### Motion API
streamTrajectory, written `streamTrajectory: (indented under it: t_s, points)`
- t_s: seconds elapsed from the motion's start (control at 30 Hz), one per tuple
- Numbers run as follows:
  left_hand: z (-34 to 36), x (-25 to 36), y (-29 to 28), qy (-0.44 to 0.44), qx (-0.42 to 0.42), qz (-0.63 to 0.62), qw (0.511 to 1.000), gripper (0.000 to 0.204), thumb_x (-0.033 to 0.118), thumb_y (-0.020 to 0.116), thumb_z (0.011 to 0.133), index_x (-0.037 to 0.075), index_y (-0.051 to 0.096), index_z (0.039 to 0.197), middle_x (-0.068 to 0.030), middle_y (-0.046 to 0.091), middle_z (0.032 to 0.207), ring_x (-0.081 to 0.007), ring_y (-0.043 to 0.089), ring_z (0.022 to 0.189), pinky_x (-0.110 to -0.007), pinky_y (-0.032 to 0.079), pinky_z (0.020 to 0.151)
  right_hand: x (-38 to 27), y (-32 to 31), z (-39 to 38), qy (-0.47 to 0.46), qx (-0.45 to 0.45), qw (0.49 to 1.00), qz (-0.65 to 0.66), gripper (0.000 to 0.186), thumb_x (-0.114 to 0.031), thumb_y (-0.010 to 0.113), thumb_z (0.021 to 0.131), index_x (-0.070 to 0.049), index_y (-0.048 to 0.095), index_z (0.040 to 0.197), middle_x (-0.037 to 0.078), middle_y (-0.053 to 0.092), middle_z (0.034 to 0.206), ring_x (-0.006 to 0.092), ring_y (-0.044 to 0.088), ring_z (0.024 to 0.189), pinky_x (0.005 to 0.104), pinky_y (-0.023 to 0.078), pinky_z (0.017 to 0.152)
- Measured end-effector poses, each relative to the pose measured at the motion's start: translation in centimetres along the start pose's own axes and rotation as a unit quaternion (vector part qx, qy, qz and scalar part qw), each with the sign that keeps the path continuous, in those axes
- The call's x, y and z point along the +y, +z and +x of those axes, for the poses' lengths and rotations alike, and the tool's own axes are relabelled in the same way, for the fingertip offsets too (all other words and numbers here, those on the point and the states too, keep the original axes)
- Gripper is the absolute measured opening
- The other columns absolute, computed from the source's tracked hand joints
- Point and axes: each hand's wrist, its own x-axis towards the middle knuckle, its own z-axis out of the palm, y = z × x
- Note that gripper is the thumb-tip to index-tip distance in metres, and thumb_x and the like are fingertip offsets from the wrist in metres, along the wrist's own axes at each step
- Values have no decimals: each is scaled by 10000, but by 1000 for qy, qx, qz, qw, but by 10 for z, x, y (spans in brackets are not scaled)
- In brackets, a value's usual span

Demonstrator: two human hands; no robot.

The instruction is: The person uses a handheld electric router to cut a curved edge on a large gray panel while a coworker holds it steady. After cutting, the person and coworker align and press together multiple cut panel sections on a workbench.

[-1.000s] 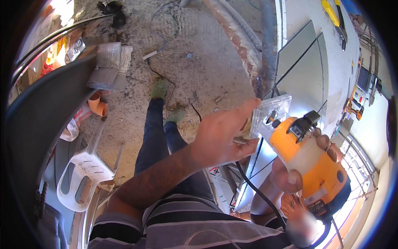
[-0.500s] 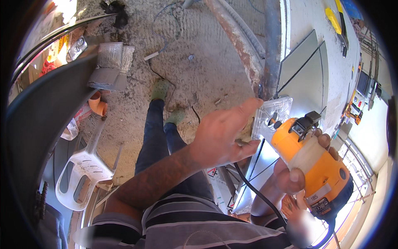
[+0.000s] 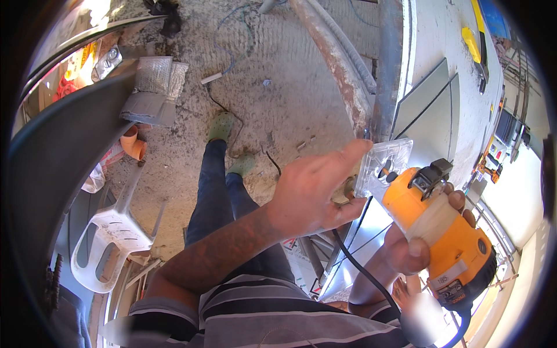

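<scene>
My right hand (image 3: 415,249) is wrapped round the body of a yellow handheld trim router (image 3: 444,232), held tilted with its black cord hanging down. A clear plastic base plate (image 3: 386,153) with a black knob faces up-left from the tool. My left hand (image 3: 310,191) is curled beside that plate, its fingertips at the plate's left edge, closed round a small metal piece that is largely hidden. Beyond the plate, grey grooved panels (image 3: 418,116) lie on a long white work surface (image 3: 432,35).
A white plastic chair (image 3: 113,232) stands at left, near a dark curved piece (image 3: 64,133), orange pipe fittings (image 3: 133,145) and foil sheets (image 3: 154,87). Rusty pipes (image 3: 342,69) and a cable lie on the concrete floor (image 3: 272,64). A yellow tool (image 3: 473,43) rests on the work surface.
The router and both hands have shifted slightly to the right in the view, the router also slightly downward. The panels beyond appear lower. My grip looks much the same.
</scene>
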Motion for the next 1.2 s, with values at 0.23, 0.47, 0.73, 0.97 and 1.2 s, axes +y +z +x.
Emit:
streamTrajectory:
  t_s: [0.23, 0.47, 0.73, 0.97, 1.2]
  points:
    - [1, 1, 0, -13, 6, -10, 1000, 907, 175, 937, 727, 77, 531, 1532, -71, 625, 852, -223, 659, 728, -355, 555, 679, 1, 5, 7, -8, -5, 1000, -5, 926, -265, 983, 750, 18, 383, 1396, 168, 569, 1381, 347, 628, 1252, 374, 561, 1094]
    - [7, 1, -4, -8, 6, -16, 1000, 906, 160, 932, 732, 76, 521, 1536, -73, 620, 861, -223, 653, 735, -352, 554, 684, 3, 13, 9, -25, 5, 999, -40, 878, -319, 962, 771, 3, 394, 1357, 167, 571, 1374, 348, 620, 1262, 376, 545, 1100]
    - [9, 1, -5, -12, 1, -26, 1000, 895, 142, 920, 746, 69, 512, 1539, -72, 610, 857, -218, 645, 737, -351, 551, 685, 3, 22, 10, -15, 27, 999, -38, 900, -394, 959, 788, -14, 385, 1367, 148, 582, 1364, 326, 608, 1293, 374, 507, 1153]
    - [18, 0, -8, -3, 7, -26, 1000, 903, 141, 920, 745, 70, 507, 1545, -75, 608, 854, -225, 646, 729, -354, 551, 671, 2, 25, 19, -13, 11, 997, -78, 896, -427, 926, 809, -13, 367, 1374, 145, 570, 1368, 318, 587, 1315, 375, 517, 1148]
    - [26, 2, -15, -13, 4, -15, 1000, 924, 170, 925, 743, 86, 496, 1557, -73, 610, 858, -222, 647, 744, -368, 560, 693, 12, 12, 23, -32, -10, 993, -117, 885, -418, 773, 884, -36, 323, 1544, 188, 550, 1431, 402, 542, 1352, 540, 466, 1176]
